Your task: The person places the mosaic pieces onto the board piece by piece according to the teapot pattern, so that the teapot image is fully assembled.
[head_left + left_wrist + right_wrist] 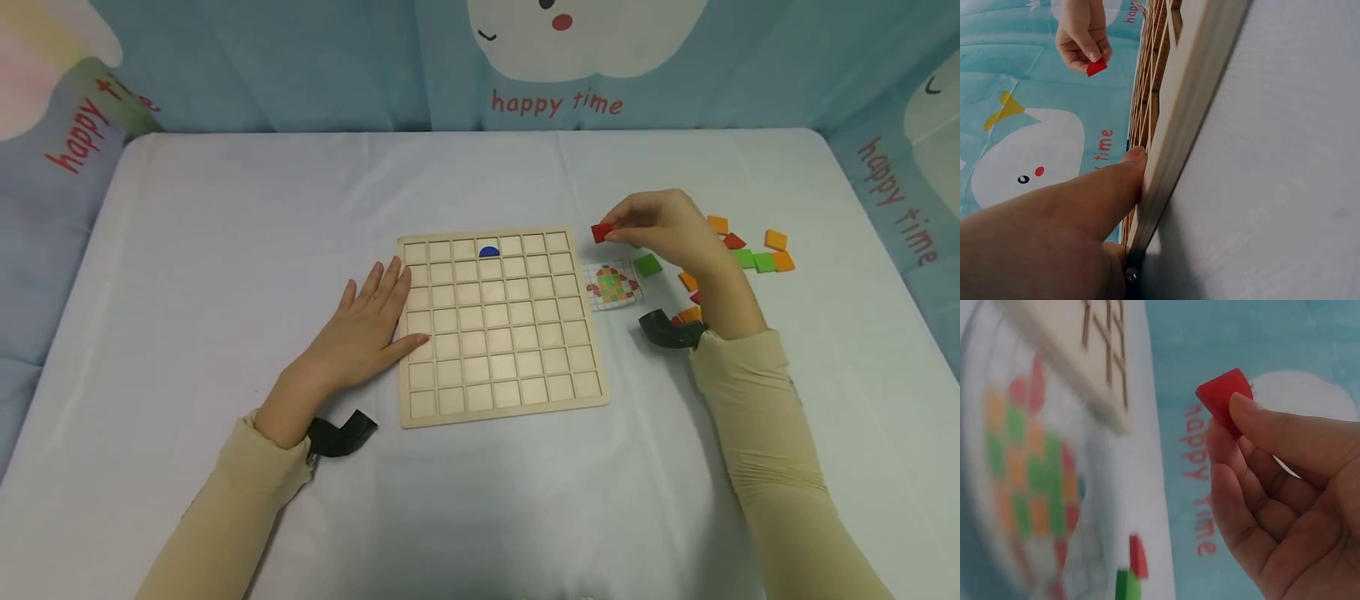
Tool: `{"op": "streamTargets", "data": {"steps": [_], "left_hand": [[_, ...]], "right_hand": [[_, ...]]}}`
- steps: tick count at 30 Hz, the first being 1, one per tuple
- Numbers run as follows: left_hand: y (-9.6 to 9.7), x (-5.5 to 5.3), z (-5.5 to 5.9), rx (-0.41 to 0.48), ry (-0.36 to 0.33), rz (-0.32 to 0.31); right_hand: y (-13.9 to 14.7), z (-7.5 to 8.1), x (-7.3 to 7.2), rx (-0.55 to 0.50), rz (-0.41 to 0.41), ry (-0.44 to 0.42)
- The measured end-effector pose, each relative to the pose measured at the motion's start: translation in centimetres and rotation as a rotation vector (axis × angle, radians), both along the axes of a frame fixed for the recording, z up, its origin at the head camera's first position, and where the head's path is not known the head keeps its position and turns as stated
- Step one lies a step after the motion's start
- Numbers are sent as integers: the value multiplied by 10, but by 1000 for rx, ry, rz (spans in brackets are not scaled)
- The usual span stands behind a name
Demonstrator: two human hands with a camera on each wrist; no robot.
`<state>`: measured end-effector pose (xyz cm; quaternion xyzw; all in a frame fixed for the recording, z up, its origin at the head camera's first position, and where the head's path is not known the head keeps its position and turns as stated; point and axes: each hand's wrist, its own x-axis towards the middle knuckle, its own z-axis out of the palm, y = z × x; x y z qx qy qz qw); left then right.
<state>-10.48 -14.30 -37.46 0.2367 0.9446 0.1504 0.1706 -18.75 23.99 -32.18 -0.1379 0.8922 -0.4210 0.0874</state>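
Observation:
A wooden grid board [504,328] lies on the white-covered table, with a blue half-round tile [489,251] in its top row. My left hand [367,321] rests flat on the board's left edge, fingers straight and thumb [1135,155] over the rim. Past the board's upper right corner, my right hand [663,223] pinches a red tile [1225,400] between thumb and fingertips, held above the table. One side of this tile looks curved in the right wrist view. Below that hand lie a printed pattern card [613,285], beside the board's right edge, and a green square tile [647,265].
Loose tiles, among them orange [776,240], green [764,262] and red [734,242] ones, lie scattered at the right; my right forearm hides some. Black wrist mounts [341,433] stick out from both sleeves. A printed blue curtain [300,67] stands behind the table.

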Motion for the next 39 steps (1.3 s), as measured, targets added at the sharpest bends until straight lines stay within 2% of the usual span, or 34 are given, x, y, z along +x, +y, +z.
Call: {"op": "streamTargets", "data": {"steps": [8,12,18,22,31,39], "left_hand": [[0,1,0,6,3,0],[-1,2,1,4,3,-1],[-1,2,1,12,0,3],[-1,2,1,14,2,2],[0,2,1,15,4,2],[-1,2,1,10,3,4]], "right_hand": [[-30,7,-5,-65,52,-7],[-46,7,-7,-68,90,-8],[-68,5,-10,-52,128,-62],[-83,3,-12,-37,168,-81],[-110,-7,-16,-78,280,-99],[-134,-17,-17,-3,393,-105]]}}
